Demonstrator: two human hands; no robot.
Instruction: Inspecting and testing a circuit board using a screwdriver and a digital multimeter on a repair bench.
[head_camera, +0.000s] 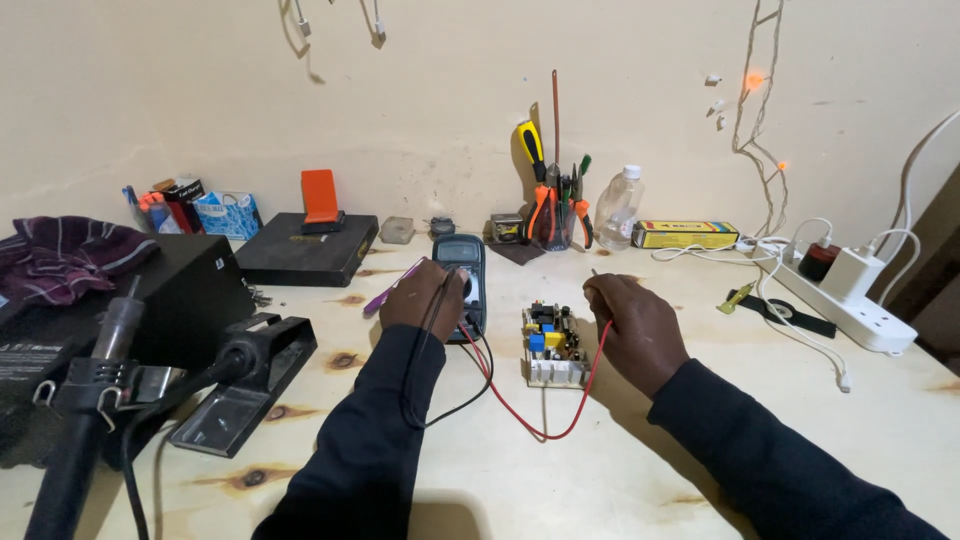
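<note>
My left hand (420, 298) rests on a grey digital multimeter (462, 262) lying on the light wooden table (620, 470), fingers on its dial, with the black lead running under my wrist. My right hand (632, 325) pinches the red test probe just right of a small circuit board (553, 345) with blue and yellow parts. The red lead (545, 430) loops across the table from the meter to that hand. A purple tool (392, 288) lies by my left hand.
A black hot-air station with its handle (110, 350) and a stand (250, 385) fill the left. At the back stand a black box with an orange block (320, 195), a cup of pliers and screwdrivers (555, 215), a plastic bottle (618, 208) and a yellow box (685, 234). A white power strip (850, 305) lies right.
</note>
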